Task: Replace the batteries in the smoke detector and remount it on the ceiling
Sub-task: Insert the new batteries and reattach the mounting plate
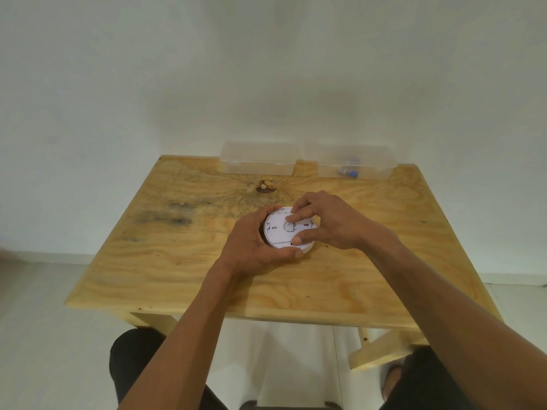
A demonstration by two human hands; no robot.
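White wall behind, pale floor below; a plywood table (183,270) fills the middle of the view, grain and dark smudges showing, with a dark knot (265,186) toward its far edge.

Landmark = the knot. The smoke detector (279,232) lies on the table just on the near side of it, slightly to the right, flat, with its white back face turned up (round recess and small slots visible on that face).

Left hand (254,244): wrapped around the detector's left rim, fingers curled over the far edge, thumb along the near edge. It grips the unit.

Right hand (322,223): over the detector's right half, fingers bent, fingertips (291,218) down on the back face near the round recess, thumb at the near rim. It holds the right side between fingers and thumb; can't tell whether it pinches any separate part.

Containers, both at the far table edge against the wall:
- clear box (259,158), beyond the knot, lid shut. Nothing visible inside.
- second clear box (356,161), beyond and to the right of the knot, lid shut. Holds small blue-and-white items (350,171) near its front wall; too small and blurred to identify.

The two boxes stand apart from each other and well apart from the detector.

Near side of the knot, under the table edge: dark trouser legs (133,365) and a wooden stool (381,350) to the right.
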